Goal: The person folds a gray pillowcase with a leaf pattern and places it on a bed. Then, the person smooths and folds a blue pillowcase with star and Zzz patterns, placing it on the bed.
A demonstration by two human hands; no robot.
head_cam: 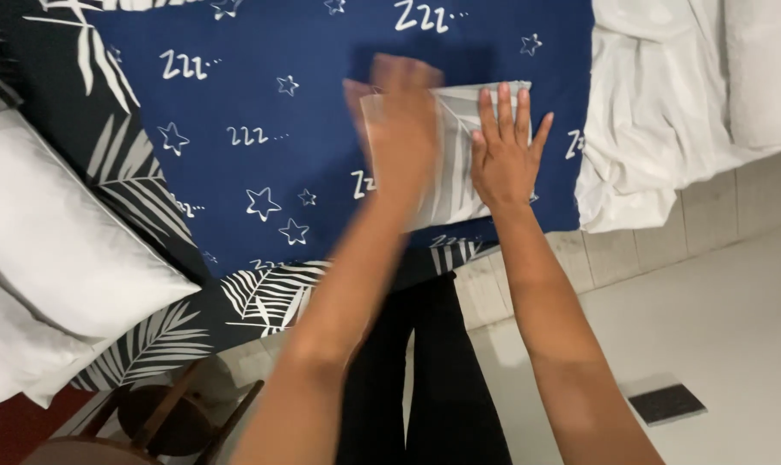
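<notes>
A navy sheet (321,172) covered the bed; on it lay a folded grey cloth (455,185), long axis running away from the person; both hands pressed it flat, fingers spread, left hand (399,129) blurred, right hand (504,159) beside it.

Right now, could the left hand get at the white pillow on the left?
Probably yes: the left hand rests on the folded cloth, and only flat blue bedding lies between it and the pillow.

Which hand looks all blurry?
The left hand. It is smeared over the folded cloth, while the right hand lies flat and sharp, fingers spread.
</notes>
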